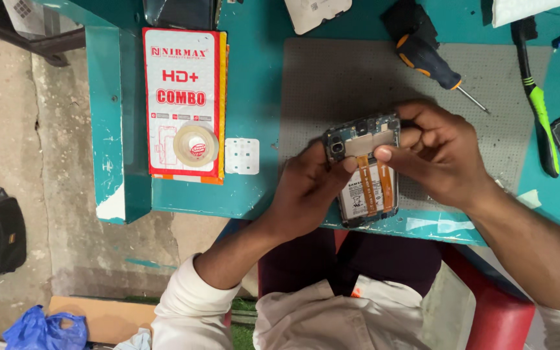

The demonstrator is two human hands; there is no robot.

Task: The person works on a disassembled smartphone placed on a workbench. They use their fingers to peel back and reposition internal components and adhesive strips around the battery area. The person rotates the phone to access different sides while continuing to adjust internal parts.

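Note:
An opened smartphone (364, 188) lies back-up on a grey work mat (332, 84), its battery, circuit board and two orange flex ribbons exposed. My left hand (309, 188) grips the phone's left edge near the camera module. My right hand (432, 152) holds the upper right side, thumb pressing on the board area where the ribbons meet it. Both hands touch the phone.
A teal table (254, 97) carries a red-and-white flat package (186, 71) with a tape roll (196, 145) on it, a small white part (242, 155), a black-and-orange screwdriver (429, 61), a green-handled tool (539, 110), and a white back cover (315, 11). Concrete floor with bags lies to the left.

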